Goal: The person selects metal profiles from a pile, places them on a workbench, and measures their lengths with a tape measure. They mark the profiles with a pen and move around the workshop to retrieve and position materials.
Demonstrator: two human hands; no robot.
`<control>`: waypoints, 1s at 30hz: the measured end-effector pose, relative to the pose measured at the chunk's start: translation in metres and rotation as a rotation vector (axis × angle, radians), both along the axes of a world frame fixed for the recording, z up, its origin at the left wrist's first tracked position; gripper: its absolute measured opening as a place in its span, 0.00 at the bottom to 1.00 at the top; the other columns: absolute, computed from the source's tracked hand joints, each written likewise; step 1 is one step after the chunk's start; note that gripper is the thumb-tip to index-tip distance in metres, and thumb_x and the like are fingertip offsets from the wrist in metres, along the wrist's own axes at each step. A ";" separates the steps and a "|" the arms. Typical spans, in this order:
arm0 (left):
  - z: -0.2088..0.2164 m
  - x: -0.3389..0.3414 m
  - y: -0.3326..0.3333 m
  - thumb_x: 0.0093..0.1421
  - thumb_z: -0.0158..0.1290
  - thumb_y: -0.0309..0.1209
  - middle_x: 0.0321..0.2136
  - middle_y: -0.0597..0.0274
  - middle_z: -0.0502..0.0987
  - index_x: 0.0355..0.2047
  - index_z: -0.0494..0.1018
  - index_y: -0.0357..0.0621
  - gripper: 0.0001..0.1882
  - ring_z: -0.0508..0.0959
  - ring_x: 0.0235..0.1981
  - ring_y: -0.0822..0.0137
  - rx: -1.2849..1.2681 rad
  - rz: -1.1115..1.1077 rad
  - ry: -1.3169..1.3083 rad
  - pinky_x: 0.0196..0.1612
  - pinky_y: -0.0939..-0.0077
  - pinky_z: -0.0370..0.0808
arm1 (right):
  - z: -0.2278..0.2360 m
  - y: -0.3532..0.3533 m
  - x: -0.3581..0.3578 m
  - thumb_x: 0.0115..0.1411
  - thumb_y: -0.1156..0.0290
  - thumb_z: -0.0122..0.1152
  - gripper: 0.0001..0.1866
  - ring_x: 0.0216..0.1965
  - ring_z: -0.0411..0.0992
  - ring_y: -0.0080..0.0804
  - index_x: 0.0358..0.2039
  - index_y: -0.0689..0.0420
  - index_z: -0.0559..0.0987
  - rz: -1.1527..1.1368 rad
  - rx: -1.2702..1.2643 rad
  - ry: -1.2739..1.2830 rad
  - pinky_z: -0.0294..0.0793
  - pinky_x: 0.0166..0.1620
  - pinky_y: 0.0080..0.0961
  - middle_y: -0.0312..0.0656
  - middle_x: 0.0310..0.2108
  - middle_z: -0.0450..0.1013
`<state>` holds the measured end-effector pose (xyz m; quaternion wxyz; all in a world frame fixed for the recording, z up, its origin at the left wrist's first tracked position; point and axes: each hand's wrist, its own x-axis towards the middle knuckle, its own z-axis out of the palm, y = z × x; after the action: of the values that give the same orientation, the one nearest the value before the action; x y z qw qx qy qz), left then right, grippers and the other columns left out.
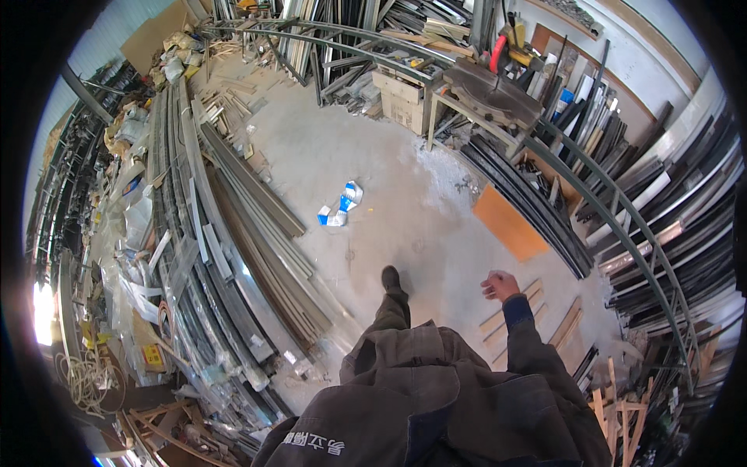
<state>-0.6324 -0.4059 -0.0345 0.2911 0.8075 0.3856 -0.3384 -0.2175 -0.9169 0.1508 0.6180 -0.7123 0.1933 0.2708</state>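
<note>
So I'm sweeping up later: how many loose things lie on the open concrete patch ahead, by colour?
Blue-and-white crumpled wrapper: 1
Orange flat board: 1
Total: 2
The right hand is closed in a fist, holding nothing visible.

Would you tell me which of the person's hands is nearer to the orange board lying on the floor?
Right. The right hand hangs closed just below the orange board, above short wooden slats. The left hand is not in view.

Concrete floor [405, 179] bears metal bars [257, 233], perhaps crumpled wrapper [340, 208]
</note>
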 end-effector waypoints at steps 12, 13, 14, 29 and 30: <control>0.127 0.609 0.169 0.58 0.59 0.56 0.22 0.54 0.77 0.38 0.75 0.32 0.32 0.79 0.17 0.63 -0.304 0.185 -0.382 0.20 0.64 0.78 | -0.205 -0.015 0.042 0.64 0.51 0.49 0.21 0.45 0.79 0.47 0.38 0.53 0.83 0.709 -0.719 0.203 0.78 0.46 0.44 0.53 0.41 0.80; 0.157 0.667 0.150 0.58 0.60 0.54 0.24 0.57 0.76 0.43 0.73 0.35 0.31 0.77 0.17 0.63 -0.444 0.304 -0.361 0.20 0.64 0.79 | -0.206 -0.006 0.053 0.64 0.52 0.50 0.20 0.45 0.79 0.47 0.39 0.53 0.83 0.646 -0.692 0.257 0.78 0.46 0.44 0.52 0.41 0.80; 0.174 0.709 0.151 0.59 0.60 0.52 0.29 0.58 0.75 0.50 0.70 0.41 0.30 0.77 0.21 0.63 -0.539 0.316 -0.306 0.24 0.62 0.82 | -0.207 0.007 0.077 0.64 0.52 0.50 0.20 0.45 0.79 0.46 0.40 0.53 0.83 0.638 -0.667 0.269 0.77 0.46 0.43 0.51 0.41 0.80; 0.158 1.119 0.150 0.58 0.62 0.51 0.26 0.62 0.74 0.47 0.72 0.46 0.27 0.77 0.22 0.66 -0.700 0.292 -0.313 0.18 0.67 0.76 | -0.126 0.156 0.590 0.64 0.62 0.55 0.19 0.35 0.80 0.35 0.50 0.59 0.78 0.186 -0.148 0.023 0.80 0.38 0.34 0.45 0.38 0.81; 0.182 1.162 0.145 0.56 0.64 0.51 0.30 0.64 0.75 0.46 0.72 0.46 0.27 0.78 0.25 0.66 -0.690 0.268 -0.279 0.25 0.66 0.78 | -0.098 0.163 0.613 0.64 0.63 0.54 0.18 0.32 0.80 0.36 0.50 0.59 0.78 0.014 -0.036 0.155 0.80 0.35 0.34 0.46 0.38 0.81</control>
<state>0.5300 -0.2613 0.1478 0.6365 0.6432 0.3078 -0.2940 0.3956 -0.7536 0.0532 0.5864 -0.7014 0.2404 0.3262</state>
